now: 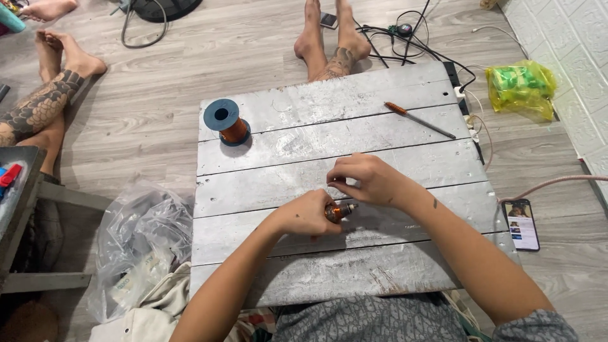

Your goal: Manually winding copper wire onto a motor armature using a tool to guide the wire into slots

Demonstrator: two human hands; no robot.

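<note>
Right now I see a small copper-wound coil [337,211] near the middle of the grey plank worktop [405,171], a short metal shaft sticking out of its right end. My left hand [308,216] is wrapped around the coil from the left, fingers clenched on its body so only the right end shows. My right hand [367,180] sits just above it, toward one o'clock, with the fingertips pinched together close to the coil; they seem to nip something very thin, but I cannot tell what it is.

At eleven o'clock from the coil, well apart, a spool of copper wire [227,123] stands upright on the worktop, its blue flange facing up. At two o'clock a thin tool with an orange handle [418,120] lies at a slant on the far planks.

Off the worktop, on the wooden floor at three o'clock, a phone [520,224] lies face up with its screen lit. At two o'clock, near the white wall, sits a yellow-green plastic bag [520,87]. Black cables [411,41] tangle at one o'clock, beyond the far edge. At twelve o'clock another person's bare feet [329,38] rest on the floor. At eight o'clock a crumpled clear plastic bag [142,240] lies beside the worktop, and at ten o'clock a tattooed leg [44,101] stretches across the floor.
</note>
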